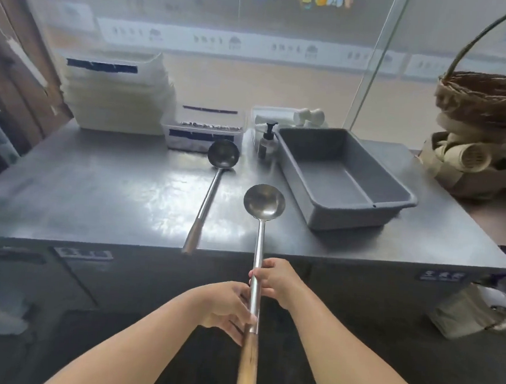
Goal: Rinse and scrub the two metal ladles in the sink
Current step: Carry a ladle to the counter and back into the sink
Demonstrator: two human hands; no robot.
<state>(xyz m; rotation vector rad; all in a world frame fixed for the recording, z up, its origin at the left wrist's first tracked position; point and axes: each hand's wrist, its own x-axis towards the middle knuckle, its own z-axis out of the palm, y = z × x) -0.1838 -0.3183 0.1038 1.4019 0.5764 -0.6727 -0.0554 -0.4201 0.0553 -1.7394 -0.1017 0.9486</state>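
Presently: long steel ladle with wooden handle (pixel 264 201), shaft clasped by our left grip (pixel 227 306) and right grip (pixel 272 279), above the near edge of the steel counter (pixel 110 186). Gathering stage. The matching second ladle (pixel 213 185) lies mid-counter, and we judge collecting it comes next.

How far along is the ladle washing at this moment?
Nothing looks washed yet: no water, suds or sink in view. In hand: the left hand and right hand both grip the near ladle above the steel counter. Left: the far ladle lies on the counter near the soap bottle; both need rinsing and scrubbing.
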